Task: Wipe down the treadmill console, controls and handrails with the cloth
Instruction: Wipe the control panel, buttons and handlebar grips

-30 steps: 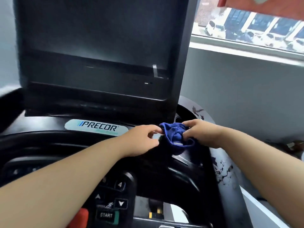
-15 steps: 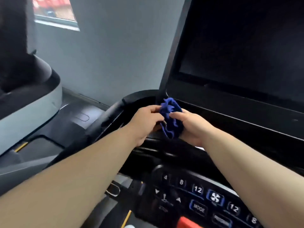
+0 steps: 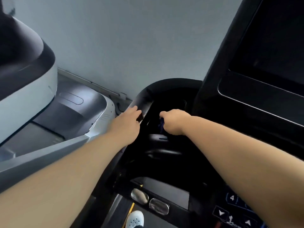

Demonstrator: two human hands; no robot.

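The black treadmill console (image 3: 256, 102) fills the right side, its dark screen at the upper right. My right hand (image 3: 174, 122) grips the blue cloth (image 3: 162, 125) inside the dark recess on the console's left side; only a small fold of cloth shows under my fingers. My left hand (image 3: 127, 122) rests on the curved black handrail (image 3: 148, 94) at the console's left edge, fingers laid over the rail. The control buttons (image 3: 233, 209) show at the lower right, partly hidden by my right forearm.
A neighbouring grey and white treadmill (image 3: 32, 89) stands close on the left, against a grey wall (image 3: 131, 38). Two metal grip sensors (image 3: 149, 201) sit on the lower bar. A white shoe (image 3: 135, 219) stands on the belt below.
My view has swung left and down. My left hand let go of the cloth and moved onto the handrail. My right hand carried the cloth down into the left recess.
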